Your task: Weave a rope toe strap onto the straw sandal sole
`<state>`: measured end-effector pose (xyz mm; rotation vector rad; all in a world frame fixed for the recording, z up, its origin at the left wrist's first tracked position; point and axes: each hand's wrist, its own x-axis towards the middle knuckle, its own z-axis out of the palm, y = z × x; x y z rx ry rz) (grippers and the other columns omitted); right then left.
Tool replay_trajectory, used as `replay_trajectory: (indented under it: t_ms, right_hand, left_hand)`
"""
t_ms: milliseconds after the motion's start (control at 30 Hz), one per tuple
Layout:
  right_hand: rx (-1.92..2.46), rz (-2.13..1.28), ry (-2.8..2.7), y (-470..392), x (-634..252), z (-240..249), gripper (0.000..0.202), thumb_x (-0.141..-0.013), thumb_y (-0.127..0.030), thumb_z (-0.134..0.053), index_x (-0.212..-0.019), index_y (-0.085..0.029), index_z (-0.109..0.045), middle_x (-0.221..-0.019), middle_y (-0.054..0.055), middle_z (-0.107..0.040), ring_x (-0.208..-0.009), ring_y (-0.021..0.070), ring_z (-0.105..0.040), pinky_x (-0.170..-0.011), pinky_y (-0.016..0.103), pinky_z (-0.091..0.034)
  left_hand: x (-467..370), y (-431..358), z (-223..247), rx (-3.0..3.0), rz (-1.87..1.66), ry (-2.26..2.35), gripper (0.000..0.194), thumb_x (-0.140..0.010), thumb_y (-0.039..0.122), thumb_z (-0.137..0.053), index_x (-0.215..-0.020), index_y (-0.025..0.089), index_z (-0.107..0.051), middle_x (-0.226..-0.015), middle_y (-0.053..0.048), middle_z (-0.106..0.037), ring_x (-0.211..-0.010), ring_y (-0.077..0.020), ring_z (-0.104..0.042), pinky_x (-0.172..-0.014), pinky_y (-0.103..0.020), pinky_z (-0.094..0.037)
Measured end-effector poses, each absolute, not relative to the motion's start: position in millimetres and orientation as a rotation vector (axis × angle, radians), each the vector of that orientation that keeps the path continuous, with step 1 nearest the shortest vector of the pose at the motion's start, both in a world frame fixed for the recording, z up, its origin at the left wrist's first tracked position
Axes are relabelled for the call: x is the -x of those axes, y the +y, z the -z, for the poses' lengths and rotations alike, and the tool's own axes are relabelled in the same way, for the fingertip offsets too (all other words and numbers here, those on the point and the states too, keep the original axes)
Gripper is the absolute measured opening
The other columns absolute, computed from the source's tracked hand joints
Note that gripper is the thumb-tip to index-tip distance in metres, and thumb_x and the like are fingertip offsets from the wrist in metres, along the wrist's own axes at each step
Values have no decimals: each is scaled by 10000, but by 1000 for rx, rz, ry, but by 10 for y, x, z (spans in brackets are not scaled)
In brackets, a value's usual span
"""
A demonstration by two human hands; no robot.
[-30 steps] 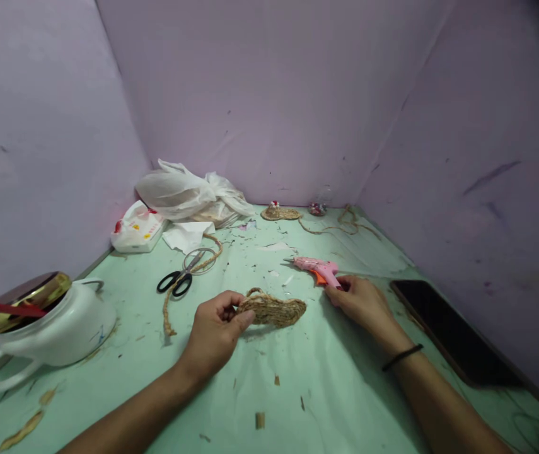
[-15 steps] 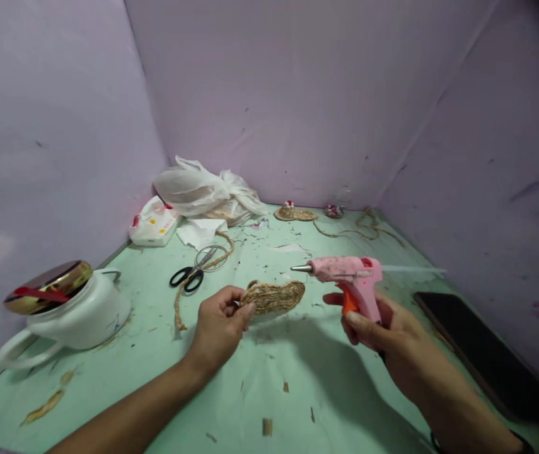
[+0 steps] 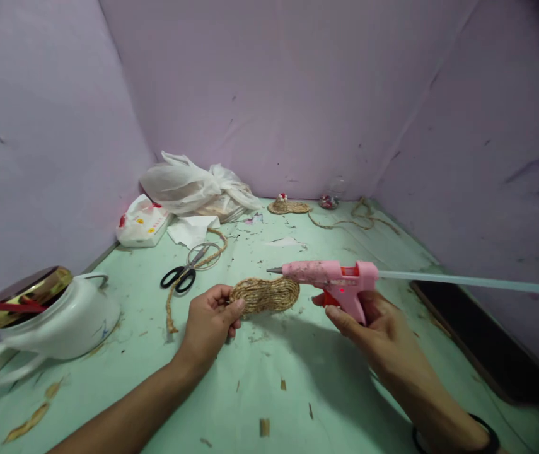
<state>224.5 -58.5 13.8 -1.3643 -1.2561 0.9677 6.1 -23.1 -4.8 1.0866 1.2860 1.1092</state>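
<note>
Pale green covers the surface (image 3: 231, 391), and its near part carries small straw scraps (image 3: 264, 427). A black band (image 3: 490, 430) circles the right wrist. Above it the right hand (image 3: 382, 334) is wrapped around the handle of a pink glue gun (image 3: 316, 271), index finger at the orange-red trigger; any lettering on its body is too small to read. A translucent glue stick (image 3: 463, 281) juts from its rear. The left hand (image 3: 210, 318) pinches one end of a braided straw piece (image 3: 266, 296), thumb on its face. This piece reaches rightward from those fingers, between the two hands, its flat face tilted toward the viewer. The gun's nozzle points left just past its upper edge; whether they touch cannot be told. At the left stands a white mug (image 3: 73, 325) with an unreadable blue mark, a gold-edged lid tilted on top; at the right lies a dark, flat device (image 3: 481, 347). Beyond the left hand, black-handled scissors (image 3: 188, 272) lie across a braided cord (image 3: 170, 309). Farther back are white paper (image 3: 193, 231), a white packet (image 3: 144, 228) with illegible red print and a knotted plastic bag (image 3: 186, 188). By the mauve back wall (image 3: 297, 94) sit a second woven piece (image 3: 292, 207) topped with red and white bits, a small clear container (image 3: 328, 202) and loose twine (image 3: 340, 226).
</note>
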Motion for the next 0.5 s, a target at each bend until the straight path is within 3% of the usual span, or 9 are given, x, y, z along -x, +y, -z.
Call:
replay_trajectory:
  t_ms: [200, 500]
  right_hand:
    - [1344, -1004, -1424, -600, -2248, -157, 344, -803, -441, -492, -990, -174, -602, -817, 68, -663, -599, 159, -539, -515, 267, -411]
    - [1286, -909, -1485, -623, -2208, -198, 258, -805, -345, -525, -1005, -199, -599, -887, 50, -666, -809, 195, -589, -680, 288, -458]
  left_hand:
    - [-57, -216, 97, -1090, -1119, 1278, 206, -633, 292, -674, -697, 144, -545, -431, 66, -496, -358, -55, -422, -331, -148, -327]
    - [-56, -215, 101, -1118, -1124, 1286, 189, -644, 282, -666, -700, 146, -547, -432, 67, -500, -358, -54, -425, -338, -148, -333]
